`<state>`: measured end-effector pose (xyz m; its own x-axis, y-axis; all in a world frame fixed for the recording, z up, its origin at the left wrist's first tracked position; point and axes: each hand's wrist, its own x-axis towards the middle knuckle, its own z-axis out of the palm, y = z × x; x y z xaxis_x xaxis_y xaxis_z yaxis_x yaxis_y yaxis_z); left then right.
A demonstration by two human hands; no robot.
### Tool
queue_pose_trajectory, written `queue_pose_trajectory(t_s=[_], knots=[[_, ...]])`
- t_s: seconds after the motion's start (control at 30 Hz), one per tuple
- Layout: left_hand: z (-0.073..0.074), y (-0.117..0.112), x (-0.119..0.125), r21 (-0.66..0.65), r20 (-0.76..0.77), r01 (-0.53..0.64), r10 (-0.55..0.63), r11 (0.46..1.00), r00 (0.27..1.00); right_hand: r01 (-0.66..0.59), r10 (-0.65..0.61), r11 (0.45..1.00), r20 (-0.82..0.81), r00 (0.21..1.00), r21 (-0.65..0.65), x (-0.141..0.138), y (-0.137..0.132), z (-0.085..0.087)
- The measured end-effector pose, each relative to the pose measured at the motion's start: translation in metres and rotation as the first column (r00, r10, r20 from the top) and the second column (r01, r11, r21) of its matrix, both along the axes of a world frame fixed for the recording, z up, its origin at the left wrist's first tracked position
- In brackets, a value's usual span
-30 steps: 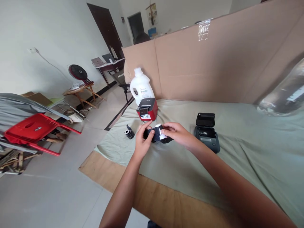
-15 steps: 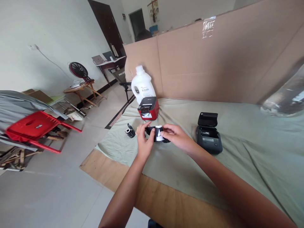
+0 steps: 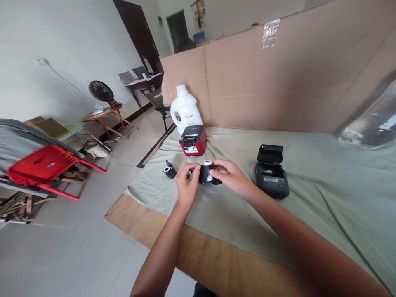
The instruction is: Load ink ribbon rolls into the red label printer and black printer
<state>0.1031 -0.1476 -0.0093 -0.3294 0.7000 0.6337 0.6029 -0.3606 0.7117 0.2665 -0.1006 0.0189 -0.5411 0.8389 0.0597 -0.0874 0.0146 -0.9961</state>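
Observation:
Both my hands meet over a small black holder with a white paper roll [image 3: 205,173] just above the green cloth. My left hand [image 3: 185,185] pinches the holder's left end. My right hand [image 3: 231,178] grips its right side, fingers curled around it. A small black spool piece [image 3: 169,170] lies on the cloth just left of my left hand. A dark grey label printer [image 3: 272,172] with its lid up sits to the right of my right hand. A red printer [image 3: 193,140] stands behind my hands.
A white jug [image 3: 184,110] stands behind the red printer against a cardboard wall [image 3: 278,82]. The green cloth [image 3: 309,198] covers a wooden table whose bare edge [image 3: 198,255] shows near me. A red chair [image 3: 46,169], a fan and small tables stand on the floor at left.
My hands and the roll holder have shifted slightly; the roll now stands more upright between my fingers. The view has tilted a little. Nothing else on the cloth moved.

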Motion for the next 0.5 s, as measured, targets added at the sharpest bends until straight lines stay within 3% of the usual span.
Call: queue_pose_trajectory(t_s=[0.07, 0.17, 0.5], knots=[[-0.0015, -0.0004, 0.0013, -0.056, 0.107, 0.126, -0.119, 0.990, 0.987, 0.027, -0.027, 0.999, 0.014, 1.000, 0.025, -0.0003, 0.0000, -0.0010], [-0.0046, -0.0003, 0.0032, -0.057, 0.189, 0.203, -0.189, 0.978, 0.964, 0.047, -0.047, 0.997, 0.000, 0.999, 0.062, -0.0011, 0.0000, -0.0025], [-0.0075, -0.0024, 0.0048, 0.009, 0.196, 0.134, -0.134, 0.991, 0.972, 0.003, -0.003, 1.000, -0.076, 0.997, 0.002, -0.0036, -0.0045, 0.0016]])
